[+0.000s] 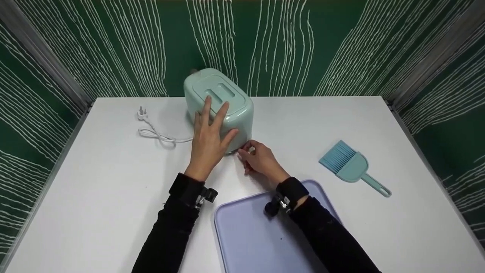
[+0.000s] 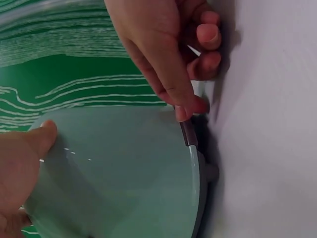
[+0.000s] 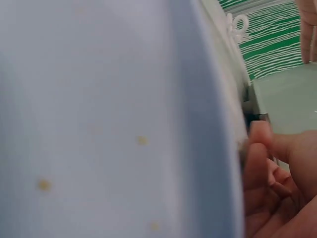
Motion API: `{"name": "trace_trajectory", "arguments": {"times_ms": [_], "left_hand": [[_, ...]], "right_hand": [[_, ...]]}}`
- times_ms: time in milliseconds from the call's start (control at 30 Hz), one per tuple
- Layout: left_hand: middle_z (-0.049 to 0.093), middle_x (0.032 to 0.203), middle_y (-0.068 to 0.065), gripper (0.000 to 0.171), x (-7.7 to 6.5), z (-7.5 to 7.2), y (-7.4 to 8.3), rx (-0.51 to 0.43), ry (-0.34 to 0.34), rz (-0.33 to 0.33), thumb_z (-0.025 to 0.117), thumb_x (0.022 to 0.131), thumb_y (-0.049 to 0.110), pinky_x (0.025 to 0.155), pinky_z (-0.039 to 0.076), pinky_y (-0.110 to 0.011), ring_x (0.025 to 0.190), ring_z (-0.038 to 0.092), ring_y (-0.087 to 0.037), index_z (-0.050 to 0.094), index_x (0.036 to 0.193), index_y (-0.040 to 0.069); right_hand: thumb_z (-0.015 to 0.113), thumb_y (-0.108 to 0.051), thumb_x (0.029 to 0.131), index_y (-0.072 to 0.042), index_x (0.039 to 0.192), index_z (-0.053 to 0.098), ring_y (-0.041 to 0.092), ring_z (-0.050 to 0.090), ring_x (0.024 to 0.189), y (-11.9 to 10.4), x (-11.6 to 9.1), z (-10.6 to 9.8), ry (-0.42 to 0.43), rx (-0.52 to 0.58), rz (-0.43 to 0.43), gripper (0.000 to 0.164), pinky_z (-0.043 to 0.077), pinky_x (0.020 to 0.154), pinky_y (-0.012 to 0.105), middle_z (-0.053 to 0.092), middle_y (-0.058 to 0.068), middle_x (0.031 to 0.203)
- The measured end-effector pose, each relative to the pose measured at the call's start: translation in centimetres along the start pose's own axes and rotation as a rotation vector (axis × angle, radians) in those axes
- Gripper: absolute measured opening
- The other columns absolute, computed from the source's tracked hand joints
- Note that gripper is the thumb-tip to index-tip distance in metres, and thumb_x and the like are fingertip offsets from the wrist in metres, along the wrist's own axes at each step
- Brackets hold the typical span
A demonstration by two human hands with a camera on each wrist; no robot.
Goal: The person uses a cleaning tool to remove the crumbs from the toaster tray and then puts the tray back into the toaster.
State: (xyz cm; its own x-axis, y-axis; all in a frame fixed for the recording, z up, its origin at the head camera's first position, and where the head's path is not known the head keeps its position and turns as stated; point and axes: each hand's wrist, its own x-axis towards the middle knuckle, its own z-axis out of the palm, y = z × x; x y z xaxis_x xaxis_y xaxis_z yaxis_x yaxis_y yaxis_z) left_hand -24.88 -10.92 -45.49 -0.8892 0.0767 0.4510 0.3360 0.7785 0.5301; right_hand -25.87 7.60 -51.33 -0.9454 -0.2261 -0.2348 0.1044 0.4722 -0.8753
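Note:
A mint-green toaster (image 1: 242, 125) stands upright at the back of the table, two slots on its top. My left hand (image 1: 208, 146) rests on it with spread fingers, the fingertips reaching over the top and the thumb on the near end. Low at the toaster's right near corner is my right hand (image 1: 262, 158). In the left wrist view its thumb and forefinger pinch the end of a dark brown tab (image 2: 189, 133) along the toaster's bottom edge. The other fingers are curled beside it.
A lilac tray (image 1: 246, 231) lies under my right forearm, with small specks on it in the right wrist view. To the right is a blue-green brush (image 1: 352, 167). The toaster's white cord and plug (image 1: 142, 113) lie at the left. A green patterned wall (image 1: 280, 45) stands behind.

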Motion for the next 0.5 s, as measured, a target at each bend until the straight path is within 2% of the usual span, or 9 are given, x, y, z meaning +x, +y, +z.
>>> {"name": "trace_trajectory", "arguments": {"times_ms": [67,267,400,500], "left_hand": [[0.015,0.181,-0.015,0.076,-0.1,-0.3,0.1,-0.021,-0.013,0.005,0.076,0.100,0.044,0.117,0.043,-0.076,0.156,0.023,-0.066,0.041,0.166,0.029],[0.012,0.180,-0.019,0.077,-1.0,-1.5,0.2,-0.044,-0.036,0.021,0.072,0.102,0.047,0.118,0.049,-0.065,0.162,0.028,-0.047,0.038,0.168,0.027],[0.014,0.179,-0.024,0.080,-1.9,-2.2,0.4,-0.005,-0.047,-0.009,0.073,0.101,0.049,0.117,0.049,-0.067,0.160,0.030,-0.052,0.036,0.169,0.028],[0.019,0.176,-0.028,0.082,-2.4,-2.7,0.6,0.028,-0.053,-0.030,0.074,0.100,0.049,0.120,0.044,-0.071,0.158,0.029,-0.056,0.035,0.169,0.028]], "right_hand": [[0.066,-0.028,0.108,-0.011,0.109,0.059,0.011,0.066,0.051,-0.3,-0.3,-0.3,-0.023,-0.005,0.005,0.019,0.053,0.050,0.021,0.065,0.000,0.065],[0.067,-0.033,0.108,-0.012,0.118,0.061,0.013,0.069,0.061,-1.2,-1.3,-1.3,-0.075,-0.093,0.020,0.025,0.059,0.058,0.024,0.073,0.006,0.079],[0.066,-0.037,0.108,-0.011,0.126,0.059,0.019,0.073,0.072,-1.6,-2.2,-2.5,-0.060,-0.197,-0.018,0.032,0.056,0.065,0.025,0.077,0.010,0.091],[0.066,-0.039,0.107,-0.009,0.131,0.059,0.025,0.075,0.088,-1.7,-3.2,-3.9,-0.024,-0.257,-0.052,0.038,0.056,0.077,0.031,0.078,0.013,0.103]]}}
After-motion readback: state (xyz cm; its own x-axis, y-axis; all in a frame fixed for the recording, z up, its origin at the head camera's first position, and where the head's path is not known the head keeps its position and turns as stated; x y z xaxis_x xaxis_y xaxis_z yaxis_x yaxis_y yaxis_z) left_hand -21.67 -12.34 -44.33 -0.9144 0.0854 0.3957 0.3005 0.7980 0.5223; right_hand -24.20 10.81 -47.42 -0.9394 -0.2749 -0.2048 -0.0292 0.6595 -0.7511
